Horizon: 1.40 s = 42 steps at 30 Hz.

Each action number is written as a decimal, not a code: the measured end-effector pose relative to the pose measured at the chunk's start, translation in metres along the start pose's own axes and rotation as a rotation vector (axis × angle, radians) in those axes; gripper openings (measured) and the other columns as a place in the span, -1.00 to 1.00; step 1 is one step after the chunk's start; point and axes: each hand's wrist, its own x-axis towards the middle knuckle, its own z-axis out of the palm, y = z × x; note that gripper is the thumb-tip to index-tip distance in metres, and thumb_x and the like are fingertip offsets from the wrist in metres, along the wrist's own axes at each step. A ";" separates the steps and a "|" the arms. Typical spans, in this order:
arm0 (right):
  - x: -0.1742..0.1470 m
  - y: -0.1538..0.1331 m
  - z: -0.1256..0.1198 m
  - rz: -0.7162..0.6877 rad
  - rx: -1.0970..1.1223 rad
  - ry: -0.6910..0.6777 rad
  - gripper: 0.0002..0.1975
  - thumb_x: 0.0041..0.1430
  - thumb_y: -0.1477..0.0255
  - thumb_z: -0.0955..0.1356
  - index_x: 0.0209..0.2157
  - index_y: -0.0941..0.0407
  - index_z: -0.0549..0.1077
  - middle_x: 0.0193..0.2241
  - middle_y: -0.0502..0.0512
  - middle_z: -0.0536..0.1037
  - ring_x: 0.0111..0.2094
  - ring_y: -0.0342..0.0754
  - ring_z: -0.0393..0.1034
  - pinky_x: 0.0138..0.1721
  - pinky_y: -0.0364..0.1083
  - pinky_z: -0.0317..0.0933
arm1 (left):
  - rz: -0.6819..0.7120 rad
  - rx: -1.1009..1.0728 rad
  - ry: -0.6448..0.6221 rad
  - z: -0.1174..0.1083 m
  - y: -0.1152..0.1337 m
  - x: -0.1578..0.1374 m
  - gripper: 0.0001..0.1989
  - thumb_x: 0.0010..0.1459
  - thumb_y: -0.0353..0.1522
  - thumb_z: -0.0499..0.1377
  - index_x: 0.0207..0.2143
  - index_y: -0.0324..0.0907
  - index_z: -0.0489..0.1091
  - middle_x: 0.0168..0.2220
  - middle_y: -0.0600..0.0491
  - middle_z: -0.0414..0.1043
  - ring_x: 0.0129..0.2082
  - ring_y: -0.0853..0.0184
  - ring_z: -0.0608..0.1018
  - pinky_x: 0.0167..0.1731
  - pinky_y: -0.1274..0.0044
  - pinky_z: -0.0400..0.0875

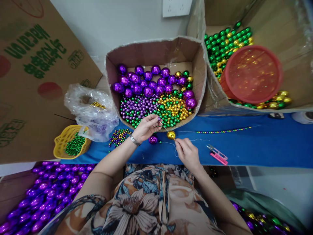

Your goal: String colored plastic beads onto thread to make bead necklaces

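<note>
A cardboard box (31,107) with green lettering is standing at the left. A white socket plate (176,8) is showing on the wall (97,26). Pink-handled snips (217,151) are lying on the blue surface (269,147).

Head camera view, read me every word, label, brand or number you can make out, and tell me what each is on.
"Macaron": green, upside down, on the big brown carton at the left.
Chinese characters: large and green, beside that word on the same carton; too blurred to quote with certainty.
Boxed green marks: also on that carton; too blurred to read.
I can read no numbers.
</note>
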 end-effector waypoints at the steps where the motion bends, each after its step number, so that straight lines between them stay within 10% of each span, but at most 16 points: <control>1: 0.000 0.001 0.000 0.001 -0.005 0.000 -0.79 0.34 0.43 0.24 -0.16 0.13 0.49 -0.39 0.08 0.50 -0.41 -0.15 0.41 -0.31 -0.17 0.28 | 0.007 0.011 0.010 0.001 -0.001 0.000 -0.69 -0.04 -0.30 0.41 -0.29 -0.19 0.40 -0.35 0.11 0.51 -0.39 0.47 0.55 -0.35 0.57 0.49; 12: -0.001 0.007 0.004 0.071 0.064 0.041 -0.82 0.34 0.45 0.24 -0.16 0.12 0.47 -0.34 0.07 0.55 -0.33 -0.13 0.46 -0.24 -0.16 0.30 | 0.303 0.463 -0.048 0.014 -0.009 0.007 -0.62 0.11 -0.15 0.29 -0.11 -0.18 0.42 -0.20 -0.04 0.52 -0.22 0.32 0.56 -0.27 0.49 0.48; 17: -0.005 0.017 0.000 0.102 0.051 0.071 -0.82 0.34 0.43 0.23 -0.18 0.12 0.46 -0.32 0.09 0.55 -0.30 -0.12 0.47 -0.22 -0.16 0.30 | 0.672 1.194 0.167 -0.001 0.009 0.054 -0.71 0.22 -0.24 0.17 -0.08 -0.22 0.42 -0.09 -0.12 0.48 -0.08 0.19 0.50 -0.05 0.31 0.39; 21: -0.007 0.020 0.001 0.127 0.052 0.060 -0.82 0.34 0.42 0.23 -0.18 0.12 0.46 -0.33 0.09 0.55 -0.30 -0.11 0.47 -0.24 -0.16 0.30 | 0.672 1.613 0.155 -0.008 0.016 0.087 -0.66 0.13 -0.32 0.24 -0.03 -0.24 0.44 -0.04 -0.19 0.46 0.04 0.01 0.40 0.11 0.14 0.20; 24: -0.007 0.019 0.002 0.130 0.056 0.069 -0.82 0.34 0.42 0.24 -0.19 0.11 0.47 -0.34 0.08 0.55 -0.32 -0.12 0.47 -0.26 -0.16 0.30 | 0.599 1.396 0.165 -0.006 0.014 0.091 -0.69 0.06 -0.35 0.30 -0.11 -0.23 0.46 -0.14 -0.14 0.48 -0.04 0.05 0.45 0.08 0.15 0.25; 31: -0.007 0.016 0.003 0.130 0.035 0.028 -0.80 0.34 0.41 0.24 -0.19 0.11 0.48 -0.36 0.06 0.54 -0.37 -0.14 0.46 -0.28 -0.17 0.28 | 0.184 0.146 0.028 0.013 0.005 0.052 -0.64 0.00 -0.31 0.37 -0.15 -0.16 0.40 -0.29 0.08 0.43 -0.31 0.37 0.56 -0.11 0.37 0.47; 42: -0.006 0.013 0.004 0.118 0.023 -0.003 -0.79 0.34 0.40 0.23 -0.20 0.11 0.49 -0.36 0.06 0.55 -0.36 -0.14 0.46 -0.28 -0.17 0.28 | 0.270 0.099 0.052 0.026 -0.004 0.028 -0.63 -0.10 -0.39 0.43 -0.21 -0.16 0.42 -0.29 0.12 0.38 -0.26 0.42 0.52 -0.14 0.45 0.53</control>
